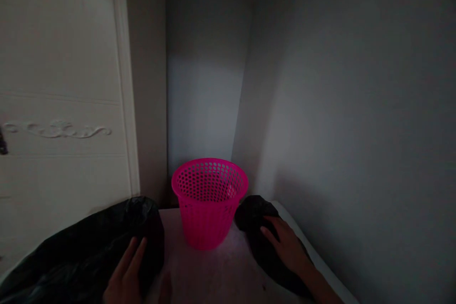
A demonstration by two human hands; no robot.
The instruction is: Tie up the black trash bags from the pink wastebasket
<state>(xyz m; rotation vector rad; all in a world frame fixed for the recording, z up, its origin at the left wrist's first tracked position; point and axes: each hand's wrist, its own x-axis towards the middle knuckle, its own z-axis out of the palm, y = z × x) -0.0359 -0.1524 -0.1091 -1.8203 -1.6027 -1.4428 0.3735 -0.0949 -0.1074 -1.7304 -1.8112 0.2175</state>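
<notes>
A bright pink basket [206, 223] with a perforated wall stands upright on a white surface, between my two hands and touched by neither. At lower left, a large black plastic bag [85, 247] lies spread out. My left hand [124, 275] is at its right end, two fingers stretched over the plastic and the thumb apart; the rest is cut off by the frame edge. To the right of the basket lies a bunched black plastic bag [254, 216]. Across it rests my right hand [287, 247], with thumb and forefinger spread; the other fingers are partly hidden.
The white surface [213, 275] carries the basket and both bags. A bare grey wall [356, 128] runs close along its right side. At left stands a white panel [64, 57] with moulded scrollwork and a dark handle [3, 141]. The room is dim.
</notes>
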